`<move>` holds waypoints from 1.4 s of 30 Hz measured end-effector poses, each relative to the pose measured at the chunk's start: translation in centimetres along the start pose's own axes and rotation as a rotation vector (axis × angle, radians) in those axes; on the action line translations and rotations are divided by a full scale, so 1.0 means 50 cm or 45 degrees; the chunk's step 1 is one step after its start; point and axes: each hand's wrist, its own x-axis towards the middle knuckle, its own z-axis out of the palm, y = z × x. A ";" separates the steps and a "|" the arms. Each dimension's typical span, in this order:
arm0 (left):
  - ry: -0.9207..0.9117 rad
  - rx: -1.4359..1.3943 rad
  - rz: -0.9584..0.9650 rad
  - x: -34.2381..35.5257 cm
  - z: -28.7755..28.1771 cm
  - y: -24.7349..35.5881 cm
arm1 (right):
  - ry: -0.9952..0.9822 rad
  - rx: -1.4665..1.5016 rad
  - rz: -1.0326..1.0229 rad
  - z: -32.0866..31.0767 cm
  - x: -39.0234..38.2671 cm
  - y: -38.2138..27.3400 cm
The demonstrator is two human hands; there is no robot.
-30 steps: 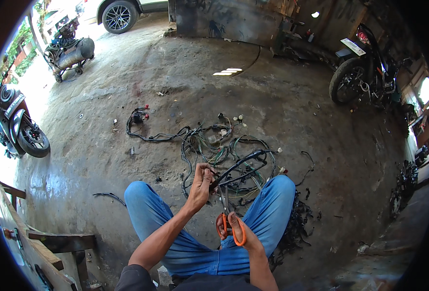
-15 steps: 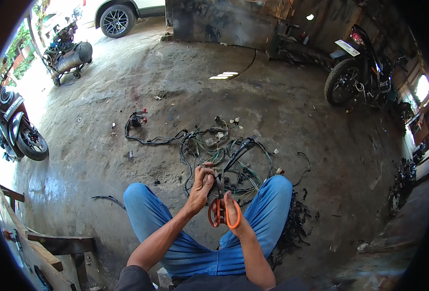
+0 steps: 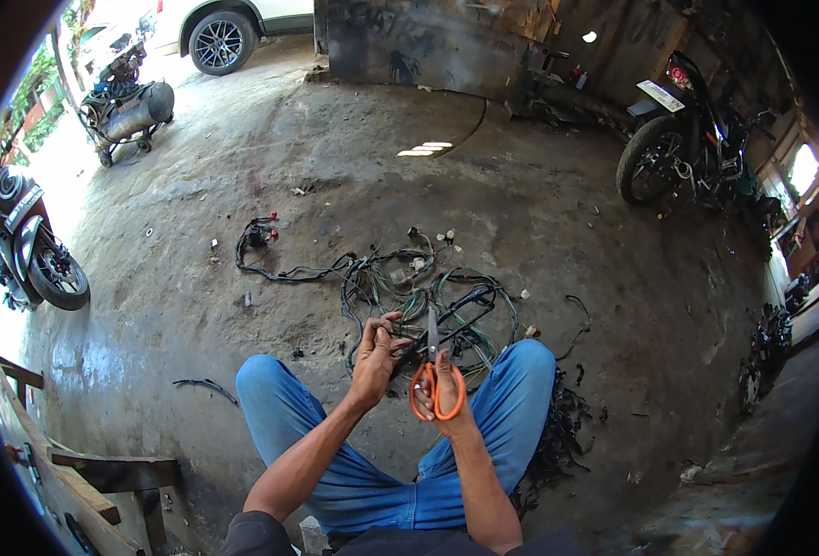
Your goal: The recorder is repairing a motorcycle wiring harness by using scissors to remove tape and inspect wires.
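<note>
Between my jeans-clad knees, my left hand [image 3: 375, 357] has its fingers bent around part of a dark wire bundle [image 3: 456, 320]. My right hand [image 3: 448, 403] grips orange-handled scissors [image 3: 433, 329], whose steel blades point away from me over the wires, just right of my left fingers. A tangled wiring harness [image 3: 303, 273] with black, green and pale wires and several white and red connectors spreads over the concrete floor in front of me. Exactly what my left fingertips pinch is too small to make out.
Motorcycles stand left [image 3: 53, 273] and right [image 3: 655, 162]. A wheeled compressor [image 3: 136, 116] and white car [image 3: 280, 11] are at the back, beside a stained wall [image 3: 419, 42]. A wooden frame [image 3: 113, 463] is at my lower left; dark scraps [image 3: 567, 435] lie beside my right knee.
My right hand has risen with the scissors, whose blades now reach higher over the wires. My left hand has shifted slightly left, its fingers a little less bunched.
</note>
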 end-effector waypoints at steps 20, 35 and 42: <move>0.396 0.463 -0.154 0.030 -0.043 0.000 | 0.513 -0.233 -0.660 -0.006 0.054 -0.016; 0.312 0.859 -0.010 0.040 -0.021 0.039 | 0.355 -0.333 -0.591 -0.009 0.025 -0.018; 0.144 1.575 -0.101 0.032 -0.053 0.022 | 0.398 -0.313 -0.612 -0.015 0.031 -0.004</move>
